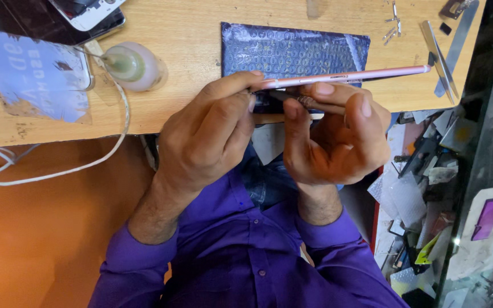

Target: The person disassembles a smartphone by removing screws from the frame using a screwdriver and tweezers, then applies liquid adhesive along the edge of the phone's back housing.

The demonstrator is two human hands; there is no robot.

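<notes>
**Both hands on a pink phone held edge-on over the desk edge**

Head view: left hand (209, 134) pinches the near end of a slim pink phone (366, 74), thumb and forefinger closed on it. The phone is held on its edge, running out to the right above the front edge of the wooden desk (189, 45). Right hand (338, 137) grips the phone from below, fingers curled up over its lower edge, thumb raised. A thin dark tool (306, 102) sits between the right fingers and the phone's underside; exact contact point is hidden by the fingers.

Behind the phone, a blue bubble-wrap mat (292, 51) lies flat on the desk. Left of it a small clear bottle (132, 65) with a thin nozzle lies tilted. A white cable (87, 165) loops off the desk edge. Metal tweezers (440, 51) and small screws (394, 25) lie near the right end of the desk. Another phone (87, 11) rests at top left. Purple shirt sleeves (144, 251) show below.
</notes>
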